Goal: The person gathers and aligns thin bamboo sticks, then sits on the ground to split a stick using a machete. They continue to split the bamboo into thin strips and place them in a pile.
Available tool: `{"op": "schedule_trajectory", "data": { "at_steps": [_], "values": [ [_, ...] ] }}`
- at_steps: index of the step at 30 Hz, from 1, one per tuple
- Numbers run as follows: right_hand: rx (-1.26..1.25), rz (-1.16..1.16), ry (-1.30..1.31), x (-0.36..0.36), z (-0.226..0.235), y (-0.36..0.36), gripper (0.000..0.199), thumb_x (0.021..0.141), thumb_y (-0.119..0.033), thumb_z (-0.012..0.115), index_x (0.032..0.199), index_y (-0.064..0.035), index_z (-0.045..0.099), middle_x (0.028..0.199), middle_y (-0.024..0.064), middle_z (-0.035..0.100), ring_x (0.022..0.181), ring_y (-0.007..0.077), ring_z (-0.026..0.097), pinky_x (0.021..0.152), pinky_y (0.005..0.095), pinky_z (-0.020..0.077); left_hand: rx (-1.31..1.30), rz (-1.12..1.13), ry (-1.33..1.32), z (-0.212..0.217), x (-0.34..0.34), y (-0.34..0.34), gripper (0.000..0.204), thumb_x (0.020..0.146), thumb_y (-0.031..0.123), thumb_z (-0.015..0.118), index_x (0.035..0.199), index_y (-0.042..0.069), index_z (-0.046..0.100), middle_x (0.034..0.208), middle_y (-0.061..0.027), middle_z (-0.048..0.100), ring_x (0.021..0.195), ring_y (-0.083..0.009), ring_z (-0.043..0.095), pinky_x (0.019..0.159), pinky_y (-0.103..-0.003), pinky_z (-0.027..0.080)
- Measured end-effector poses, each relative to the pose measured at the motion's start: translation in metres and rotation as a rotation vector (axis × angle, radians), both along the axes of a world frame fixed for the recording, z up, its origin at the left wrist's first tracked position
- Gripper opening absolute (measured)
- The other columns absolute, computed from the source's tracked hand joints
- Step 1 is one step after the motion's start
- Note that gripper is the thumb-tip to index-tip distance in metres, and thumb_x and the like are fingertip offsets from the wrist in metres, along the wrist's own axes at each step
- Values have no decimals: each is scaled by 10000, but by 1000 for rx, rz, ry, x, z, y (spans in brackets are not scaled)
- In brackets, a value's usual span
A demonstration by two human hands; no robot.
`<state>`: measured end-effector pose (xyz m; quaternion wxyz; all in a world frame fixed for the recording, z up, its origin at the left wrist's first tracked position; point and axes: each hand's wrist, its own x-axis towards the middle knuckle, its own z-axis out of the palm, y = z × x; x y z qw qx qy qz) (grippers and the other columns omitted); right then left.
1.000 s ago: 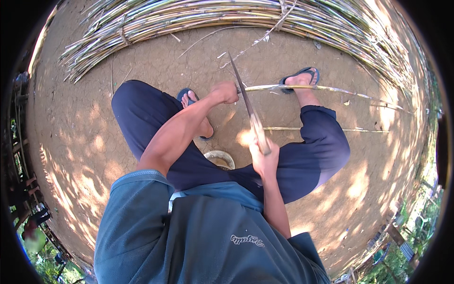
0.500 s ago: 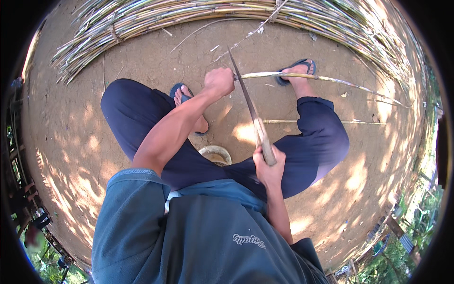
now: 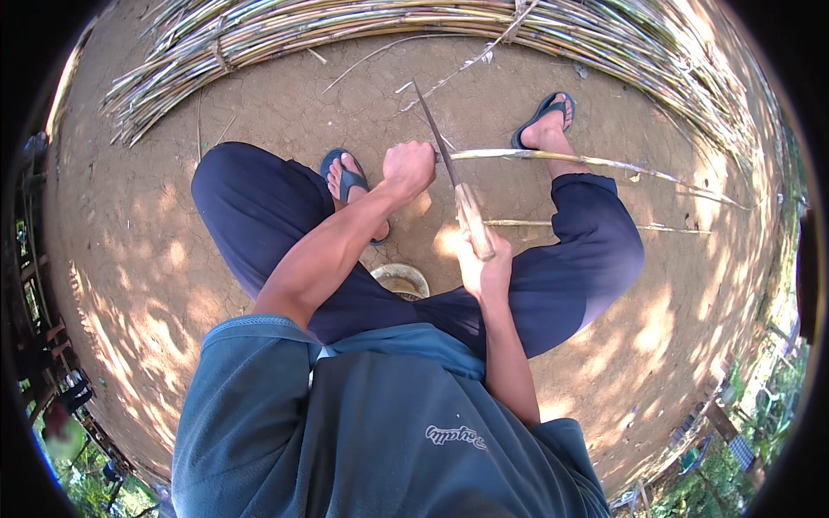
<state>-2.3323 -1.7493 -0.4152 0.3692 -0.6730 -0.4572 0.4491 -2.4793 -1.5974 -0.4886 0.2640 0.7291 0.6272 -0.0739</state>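
My left hand (image 3: pixel 409 168) is closed in a fist around one end of a long, thin cane stalk (image 3: pixel 553 156), which runs off to the right and bends downward toward its far end. In my right hand (image 3: pixel 486 274) is a knife, gripped by its pale wooden handle (image 3: pixel 469 211). The long, narrow dark blade (image 3: pixel 438 129) points away from me and crosses the stalk right beside my left fist. Whether the edge touches the stalk, I cannot tell.
A large tied bundle of canes (image 3: pixel 363 28) lies across the far ground. Another thin stalk (image 3: pixel 604 226) rests on the dirt beyond my right leg. Between my legs a round, pale-rimmed object (image 3: pixel 406 274) is partly hidden. My sandalled feet stand apart.
My right hand and the knife handle have moved away from me, toward the stalk. The view has shifted slightly; my left hand still grips the stalk.
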Motion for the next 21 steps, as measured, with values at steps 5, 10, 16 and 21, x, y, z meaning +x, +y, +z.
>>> {"op": "schedule_trajectory", "data": {
  "at_steps": [5, 10, 16, 21],
  "values": [
    [45, -7, -14, 6, 14, -35, 31, 765, -7, 641, 760, 8, 614, 588, 62, 578, 567, 82, 545, 564, 292, 459, 26, 24, 0, -1, 2, 5, 166, 760, 72, 617, 862, 18, 737, 904, -195, 719, 855, -338, 715, 728, -427, 578],
    [10, -7, -55, -8, 3, -3, 69, 779, -28, 663, 813, 15, 621, 616, 75, 578, 539, 84, 507, 526, 310, 433, -3, 23, -14, 0, -3, -2, 170, 752, 71, 619, 861, 15, 737, 899, -193, 720, 852, -336, 717, 726, -423, 579],
    [18, -6, -52, -4, 0, -4, 34, 787, -7, 640, 817, 5, 631, 597, 52, 574, 534, 93, 534, 535, 277, 432, 1, 10, -8, 2, 6, -1, 166, 756, 87, 624, 854, 16, 737, 888, -187, 722, 849, -331, 718, 724, -417, 581],
    [41, 23, -79, -9, 18, -20, 108, 774, -8, 651, 879, 10, 667, 603, 62, 583, 561, 96, 565, 558, 281, 456, 53, 44, 3, -5, -9, 0, 157, 749, 78, 627, 846, 21, 736, 876, -193, 719, 825, -328, 720, 705, -417, 580]
  ]
}}
